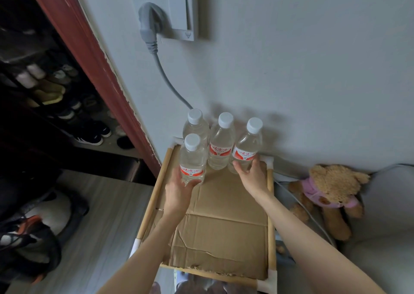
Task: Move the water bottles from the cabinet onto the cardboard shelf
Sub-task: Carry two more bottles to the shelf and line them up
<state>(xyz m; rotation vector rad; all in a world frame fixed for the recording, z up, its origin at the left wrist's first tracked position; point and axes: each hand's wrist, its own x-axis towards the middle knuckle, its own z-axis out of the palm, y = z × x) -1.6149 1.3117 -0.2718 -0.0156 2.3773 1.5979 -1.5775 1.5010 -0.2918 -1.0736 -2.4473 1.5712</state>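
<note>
Several clear water bottles with white caps and red labels stand at the far end of the cardboard shelf (224, 233), against the wall. My left hand (178, 192) grips the front-left bottle (193, 159) near its base. My right hand (252, 173) wraps around the lower part of the right bottle (247, 145). Between them stands a middle bottle (220, 143), and a back-left bottle (195, 125) stands behind the one in my left hand. The shelf top is flat brown cardboard in a wooden-rod frame.
A grey plug and cable (150, 35) hang from the wall socket above the bottles. A teddy bear (329, 192) sits to the right of the shelf. A dark shoe rack (67, 105) fills the left, with a bag (33, 233) on the floor.
</note>
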